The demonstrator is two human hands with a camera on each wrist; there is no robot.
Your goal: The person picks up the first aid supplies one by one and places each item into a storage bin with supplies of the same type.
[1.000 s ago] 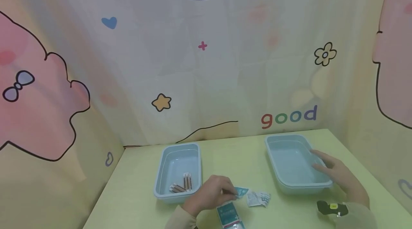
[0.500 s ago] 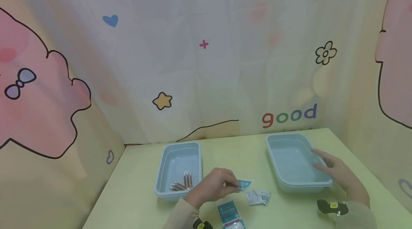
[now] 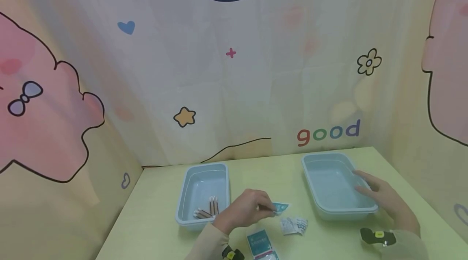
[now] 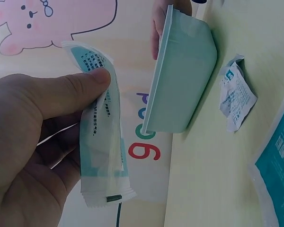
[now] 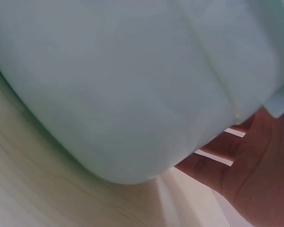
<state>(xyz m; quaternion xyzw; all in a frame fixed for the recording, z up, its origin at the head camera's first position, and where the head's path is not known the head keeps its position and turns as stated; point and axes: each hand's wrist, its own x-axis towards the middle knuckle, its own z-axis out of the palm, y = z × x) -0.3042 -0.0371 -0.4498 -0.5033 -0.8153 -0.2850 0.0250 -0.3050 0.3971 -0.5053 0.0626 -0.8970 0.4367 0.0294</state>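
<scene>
My left hand [image 3: 248, 209] pinches a slim white and teal sachet [image 4: 102, 142] between thumb and fingers, raised above the table. In the left wrist view the sachet has printed text and crimped ends, and a short dark piece shows at its lower end. My right hand [image 3: 384, 197] holds the near right side of the right light-blue plastic bin [image 3: 308, 183], thumb and index finger over its rim. Other fingers [image 5: 208, 168] lie against its outer wall in the right wrist view. A crumpled white packet [image 3: 293, 226] lies between the hands, on the table.
The left light-blue bin [image 3: 181, 195] holds several brown-stemmed swabs [image 3: 213, 205]. A teal and white pack [image 3: 260, 243] lies at the table's front. A printed curtain [image 3: 248, 89] stands behind the pale green table [image 3: 252, 178].
My left hand has moved slightly right and away from the front pack, carrying the sachet. My right hand and the bins stay where they were.
</scene>
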